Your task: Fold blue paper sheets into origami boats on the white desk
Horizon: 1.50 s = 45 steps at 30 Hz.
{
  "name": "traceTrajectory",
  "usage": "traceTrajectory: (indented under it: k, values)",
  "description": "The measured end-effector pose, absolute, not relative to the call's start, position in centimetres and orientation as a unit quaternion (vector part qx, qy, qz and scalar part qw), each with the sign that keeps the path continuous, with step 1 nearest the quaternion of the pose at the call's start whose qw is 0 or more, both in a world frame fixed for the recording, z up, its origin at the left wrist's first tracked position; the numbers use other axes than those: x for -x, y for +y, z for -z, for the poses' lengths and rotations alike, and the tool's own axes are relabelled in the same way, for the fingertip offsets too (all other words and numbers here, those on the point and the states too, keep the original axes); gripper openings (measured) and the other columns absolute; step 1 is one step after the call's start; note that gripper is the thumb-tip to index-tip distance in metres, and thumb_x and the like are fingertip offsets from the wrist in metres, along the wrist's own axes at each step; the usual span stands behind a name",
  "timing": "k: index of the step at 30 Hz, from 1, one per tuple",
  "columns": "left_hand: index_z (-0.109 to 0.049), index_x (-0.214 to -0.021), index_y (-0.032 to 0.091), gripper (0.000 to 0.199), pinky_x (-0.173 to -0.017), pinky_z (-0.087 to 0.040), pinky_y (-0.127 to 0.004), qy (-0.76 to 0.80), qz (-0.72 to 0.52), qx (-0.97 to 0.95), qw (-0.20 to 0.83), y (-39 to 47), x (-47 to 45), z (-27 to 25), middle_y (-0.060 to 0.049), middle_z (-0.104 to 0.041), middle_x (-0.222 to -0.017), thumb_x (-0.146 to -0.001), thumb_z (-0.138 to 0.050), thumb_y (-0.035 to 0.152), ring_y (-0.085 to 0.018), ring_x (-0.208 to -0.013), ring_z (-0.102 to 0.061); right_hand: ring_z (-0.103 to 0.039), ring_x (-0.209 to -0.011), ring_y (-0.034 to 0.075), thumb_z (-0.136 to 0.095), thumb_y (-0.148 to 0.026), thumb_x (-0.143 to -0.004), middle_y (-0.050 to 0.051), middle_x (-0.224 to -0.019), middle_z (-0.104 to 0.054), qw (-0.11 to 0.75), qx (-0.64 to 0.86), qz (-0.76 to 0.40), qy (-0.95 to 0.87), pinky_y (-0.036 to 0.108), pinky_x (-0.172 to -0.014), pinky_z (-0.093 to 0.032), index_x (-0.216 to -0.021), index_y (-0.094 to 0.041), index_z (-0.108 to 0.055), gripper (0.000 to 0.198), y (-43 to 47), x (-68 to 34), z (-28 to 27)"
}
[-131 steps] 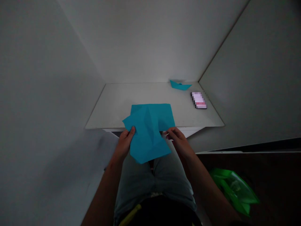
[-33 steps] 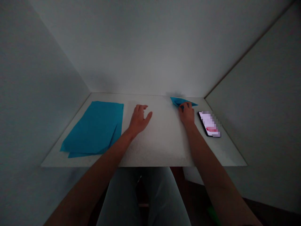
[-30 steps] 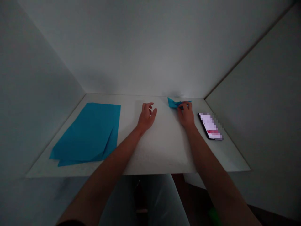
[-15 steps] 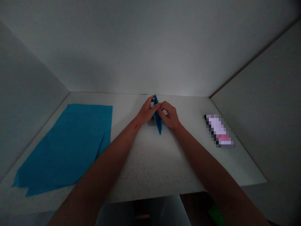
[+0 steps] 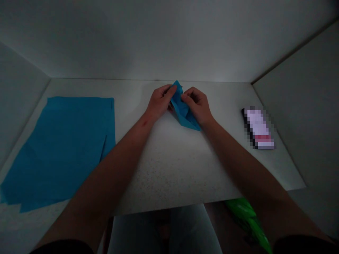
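Observation:
A small folded piece of blue paper is held up between my hands over the far middle of the table. My left hand pinches its upper left edge, thumb on the near face and fingers behind. On the other side my right hand grips the paper's right part between thumb and bent fingers. The paper's lower corner points down to the right, beside my right wrist. Part of its back and the fingertips behind it are hidden.
Large blue sheets lie overlapping on the left of the white table. A phone with a blurred screen rests at the right. Walls close in the back and both sides. A green bag lies below the front edge.
The blue paper has turned from nearly edge-on to show a broad, opened face. My right hand has moved slightly away from my left. The whole view has shifted a little.

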State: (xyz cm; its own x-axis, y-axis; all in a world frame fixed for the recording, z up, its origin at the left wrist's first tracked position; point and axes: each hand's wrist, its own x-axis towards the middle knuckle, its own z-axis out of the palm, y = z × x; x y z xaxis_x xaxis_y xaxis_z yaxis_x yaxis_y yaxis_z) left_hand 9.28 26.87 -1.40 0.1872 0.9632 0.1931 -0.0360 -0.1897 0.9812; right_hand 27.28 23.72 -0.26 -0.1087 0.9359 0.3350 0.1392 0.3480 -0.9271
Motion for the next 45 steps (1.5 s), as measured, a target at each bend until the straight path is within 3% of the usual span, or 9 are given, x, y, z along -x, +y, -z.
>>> traceTrajectory:
  k: [5,9,14,18,21,25,34,41,45]
  values:
    - [-0.081,-0.107,0.021,0.047,-0.054,-0.055,-0.027,0.385,-0.485,-0.598,0.508,26.7,-9.0,1.2,-0.003,-0.072,-0.078,-0.1,-0.07,0.067,-0.017,-0.063,-0.07,-0.054,-0.07,0.015,-0.091,-0.064,-0.083,-0.003,-0.073,-0.059,0.487,0.43,-0.401,-0.646,0.029,-0.063,-0.047,-0.087,-0.026,-0.066,0.046,23.9,-27.1,0.3]
    - [-0.082,-0.114,0.021,0.039,-0.053,-0.055,-0.025,0.362,-0.47,-0.618,0.516,26.5,-9.1,1.2,-0.003,-0.077,-0.087,-0.096,-0.078,0.055,-0.017,-0.065,-0.071,-0.056,-0.071,0.016,-0.096,-0.058,-0.079,-0.003,-0.072,-0.057,0.485,0.436,-0.394,-0.647,0.029,-0.062,-0.049,-0.089,-0.027,-0.065,0.045,24.4,-27.3,0.8]
    - [-0.081,-0.133,0.026,0.041,-0.062,-0.059,-0.028,0.357,-0.473,-0.62,0.515,26.6,-9.2,1.7,-0.001,-0.079,-0.093,-0.096,-0.081,0.044,-0.021,-0.079,-0.076,-0.061,-0.076,0.018,-0.094,-0.057,-0.082,-0.002,-0.075,-0.055,0.489,0.443,-0.406,-0.633,0.03,-0.065,-0.053,-0.09,-0.026,-0.062,0.045,24.8,-27.8,1.0]
    - [-0.074,-0.147,0.03,0.053,-0.066,-0.06,-0.032,0.344,-0.451,-0.629,0.531,26.2,-9.1,1.4,-0.002,-0.077,-0.09,-0.099,-0.079,0.052,-0.021,-0.077,-0.074,-0.063,-0.081,0.019,-0.088,-0.065,-0.086,-0.001,-0.08,-0.059,0.49,0.439,-0.418,-0.627,0.032,-0.069,-0.057,-0.09,-0.026,-0.06,0.049,24.7,-27.9,0.7]
    - [-0.071,-0.151,0.029,0.06,-0.078,-0.063,-0.037,0.329,-0.44,-0.648,0.528,25.9,-9.0,1.1,-0.006,-0.08,-0.103,-0.097,-0.081,0.052,-0.024,-0.09,-0.076,-0.063,-0.082,0.019,-0.083,-0.071,-0.089,0.0,-0.08,-0.058,0.498,0.43,-0.419,-0.626,0.032,-0.069,-0.057,-0.088,-0.026,-0.059,0.051,24.7,-27.7,0.7]
    - [-0.072,-0.148,0.026,0.061,-0.098,-0.063,-0.043,0.317,-0.455,-0.648,0.522,26.0,-9.2,1.0,-0.009,-0.079,-0.129,-0.089,-0.087,0.034,-0.029,-0.115,-0.075,-0.06,-0.079,0.018,-0.083,-0.072,-0.089,-0.001,-0.079,-0.056,0.514,0.423,-0.422,-0.615,0.031,-0.067,-0.054,-0.089,-0.027,-0.059,0.051,24.9,-27.6,0.9]
    - [-0.077,-0.126,0.024,0.037,-0.092,-0.061,-0.034,0.384,-0.478,-0.633,0.473,25.9,-9.2,0.3,-0.01,-0.079,-0.127,-0.096,-0.079,0.045,-0.026,-0.117,-0.075,-0.055,-0.066,0.017,-0.074,-0.075,-0.091,-0.002,-0.069,-0.047,0.542,0.433,-0.462,-0.553,0.032,-0.058,-0.048,-0.082,-0.028,-0.054,0.052,25.4,-28.7,0.9]
    - [-0.079,-0.099,0.02,0.035,-0.075,-0.058,-0.031,0.339,-0.432,-0.649,0.527,25.7,-8.5,0.1,-0.004,-0.076,-0.087,-0.098,-0.071,0.054,-0.021,-0.085,-0.073,-0.058,-0.07,0.023,-0.068,-0.078,-0.091,0.0,-0.067,-0.045,0.544,0.423,-0.506,-0.519,0.038,-0.062,-0.053,-0.07,-0.028,-0.042,0.06,25.5,-29.7,0.4]
    - [-0.078,-0.091,0.021,0.034,-0.066,-0.054,-0.029,0.316,-0.405,-0.646,0.564,25.5,-8.0,-0.2,-0.002,-0.071,-0.079,-0.095,-0.07,0.053,-0.018,-0.073,-0.068,-0.055,-0.069,0.023,-0.067,-0.08,-0.091,0.001,-0.067,-0.044,0.536,0.434,-0.508,-0.515,0.039,-0.062,-0.053,-0.07,-0.028,-0.039,0.062,25.1,-29.6,-0.1]
